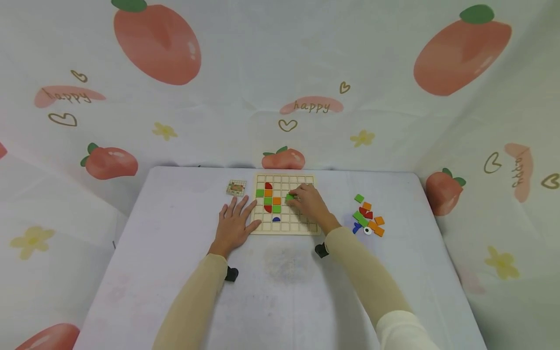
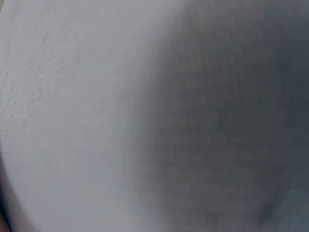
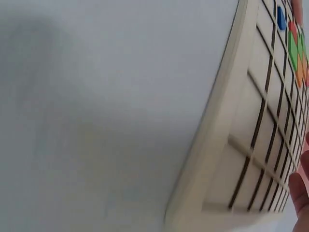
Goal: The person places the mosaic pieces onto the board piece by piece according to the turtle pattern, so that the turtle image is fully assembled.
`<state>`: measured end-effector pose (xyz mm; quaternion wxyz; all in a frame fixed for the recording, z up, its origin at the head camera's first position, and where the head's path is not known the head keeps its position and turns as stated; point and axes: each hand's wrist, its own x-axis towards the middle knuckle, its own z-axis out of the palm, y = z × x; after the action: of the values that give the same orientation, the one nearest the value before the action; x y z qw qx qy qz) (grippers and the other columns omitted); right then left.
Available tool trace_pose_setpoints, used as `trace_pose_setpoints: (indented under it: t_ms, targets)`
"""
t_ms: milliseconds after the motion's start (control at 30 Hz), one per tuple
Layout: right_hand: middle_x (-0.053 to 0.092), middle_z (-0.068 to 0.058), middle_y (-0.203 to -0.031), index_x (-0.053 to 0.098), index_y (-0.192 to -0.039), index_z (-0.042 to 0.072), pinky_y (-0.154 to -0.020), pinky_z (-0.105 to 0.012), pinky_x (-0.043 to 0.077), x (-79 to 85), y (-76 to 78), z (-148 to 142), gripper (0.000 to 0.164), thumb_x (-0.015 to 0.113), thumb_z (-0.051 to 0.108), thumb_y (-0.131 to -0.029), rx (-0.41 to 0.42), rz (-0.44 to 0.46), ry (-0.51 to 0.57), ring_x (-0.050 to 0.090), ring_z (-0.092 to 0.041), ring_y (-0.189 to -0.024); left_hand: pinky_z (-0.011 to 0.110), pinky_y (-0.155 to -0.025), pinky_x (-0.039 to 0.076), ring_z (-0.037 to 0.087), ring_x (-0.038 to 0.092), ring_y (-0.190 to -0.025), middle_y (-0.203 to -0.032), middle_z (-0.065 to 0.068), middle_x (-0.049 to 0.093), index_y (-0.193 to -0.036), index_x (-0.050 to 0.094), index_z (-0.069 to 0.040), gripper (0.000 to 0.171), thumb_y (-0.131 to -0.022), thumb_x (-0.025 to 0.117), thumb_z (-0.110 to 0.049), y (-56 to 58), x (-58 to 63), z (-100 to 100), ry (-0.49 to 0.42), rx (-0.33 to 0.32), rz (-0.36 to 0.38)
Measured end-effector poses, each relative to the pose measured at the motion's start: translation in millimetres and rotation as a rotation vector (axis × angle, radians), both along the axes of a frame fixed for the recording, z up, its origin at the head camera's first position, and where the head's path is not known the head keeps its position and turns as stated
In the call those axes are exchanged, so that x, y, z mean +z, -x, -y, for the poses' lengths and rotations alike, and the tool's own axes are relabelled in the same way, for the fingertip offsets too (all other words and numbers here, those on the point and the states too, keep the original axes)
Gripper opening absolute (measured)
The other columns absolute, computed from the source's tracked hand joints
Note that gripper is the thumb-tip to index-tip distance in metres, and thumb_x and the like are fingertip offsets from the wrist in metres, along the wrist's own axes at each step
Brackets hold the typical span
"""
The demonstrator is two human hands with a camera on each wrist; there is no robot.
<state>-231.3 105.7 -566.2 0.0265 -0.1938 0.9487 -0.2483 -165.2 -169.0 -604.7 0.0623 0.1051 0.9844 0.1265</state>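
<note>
"Hands in view: count and state?"

"Two. Right hand (image 1: 308, 201) pinches one green piece (image 1: 290, 197) between thumb and fingers, at the grid board (image 1: 288, 226); whether the piece touches the board, cannot tell. Left hand (image 1: 233, 228) unclenched, fingers straight and spread on the table (image 1: 175, 218), thumb tip over the board's left edge."

"Boards?"

"One, between the hands, its right part beneath the right hand."

"Pieces set on it?"

"Eight visible, all left of the right hand: three green squares (image 1: 268, 201), two orange squares (image 1: 276, 201), two red round-edged pieces (image 1: 268, 209), one blue half-round (image 1: 276, 219). Seven cluster together; the blue sits apart, nearer the person."

"Loose ones?"

"One group, right of the right hand and well apart from it. One white disc (image 1: 367, 231) with dark centre, at least four orange pieces (image 1: 379, 220), two red or more, two green or more, some blue. Overlaps hide the full total."

"Cards?"

"One printed card (image 1: 236, 188), just beyond the left hand's fingertips, left of the board."

"Wrists?"

"Two black devices (image 1: 321, 250), one per wrist, below tan sleeves (image 1: 197, 296): two."
</note>
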Motion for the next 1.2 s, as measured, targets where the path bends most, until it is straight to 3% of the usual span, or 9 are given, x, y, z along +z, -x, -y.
trace_pose_setpoints:
  t_ms: [100, 300, 467, 867, 1100, 1200]
  targets:
    - [0.069, -0.007, -0.112, 0.074, -0.122, 0.010, -0.094, -0.040, 0.049, -3.3, -0.6, 8, 0.036, 0.074, 0.032, -0.093, 0.002, 0.002, 0.026, 0.056, -0.026, -0.103, 0.063, -0.127, 0.009, 0.035, 0.004, -0.162, -0.173, 0.002, 0.016, -0.163, 0.025, -0.033, 0.072, -0.101, 0.044, -0.064, 0.0, 2.0, -2, -0.012, 0.000, -0.002]
    - [0.068, -0.008, -0.113, 0.075, -0.119, 0.011, -0.106, -0.046, 0.046, -10.3, -5.9, 14, 0.031, 0.074, 0.029, -0.095, -0.041, 0.023, 0.086, 0.056, -0.028, -0.099, 0.063, -0.127, 0.010, 0.034, 0.004, -0.162, -0.174, 0.002, 0.016, -0.163, 0.025, -0.033, 0.072, -0.101, 0.043, -0.064, -1.0, 5.3, -4, 0.002, -0.004, 0.004]
    - [0.066, -0.009, -0.115, 0.074, -0.121, 0.012, -0.091, -0.041, 0.048, -11.6, -6.3, 15, 0.032, 0.073, 0.030, -0.095, -0.068, 0.033, 0.106, 0.054, -0.028, -0.101, 0.063, -0.127, 0.009, 0.035, 0.005, -0.162, -0.173, 0.002, 0.017, -0.163, 0.026, -0.032, 0.071, -0.101, 0.045, -0.063, -1.1, 7.5, -4, -0.018, -0.003, -0.004]
    - [0.062, -0.008, -0.120, 0.074, -0.123, 0.014, -0.094, -0.038, 0.047, -8.9, -4.2, 10, 0.032, 0.071, 0.031, -0.097, -0.040, 0.042, -0.001, 0.053, -0.027, -0.107, 0.062, -0.127, 0.007, 0.033, 0.002, -0.162, -0.174, 0.001, 0.014, -0.163, 0.023, -0.034, 0.072, -0.101, 0.043, -0.064, 2.0, 4.5, -5, -0.009, -0.002, -0.001]
    - [0.060, -0.009, -0.124, 0.064, -0.138, 0.013, -0.102, -0.040, 0.049, 1.5, -6.2, 9, 0.048, 0.072, 0.034, -0.096, -0.012, 0.088, -0.035, 0.053, -0.028, -0.112, 0.062, -0.127, 0.009, 0.034, 0.004, -0.162, -0.174, 0.001, 0.015, -0.163, 0.023, -0.034, 0.073, -0.101, 0.041, -0.067, 1.8, 1.0, -3, -0.001, -0.003, -0.008]
    - [0.060, -0.009, -0.127, 0.060, -0.142, 0.013, -0.102, -0.041, 0.051, 6.4, -7.2, 7, 0.049, 0.067, 0.035, -0.099, -0.009, 0.058, -0.089, 0.055, -0.028, -0.116, 0.062, -0.127, 0.009, 0.034, 0.003, -0.162, -0.174, 0.001, 0.015, -0.163, 0.023, -0.034, 0.073, -0.100, 0.041, -0.067, 1.2, 0.0, -3, 0.005, 0.003, -0.003]
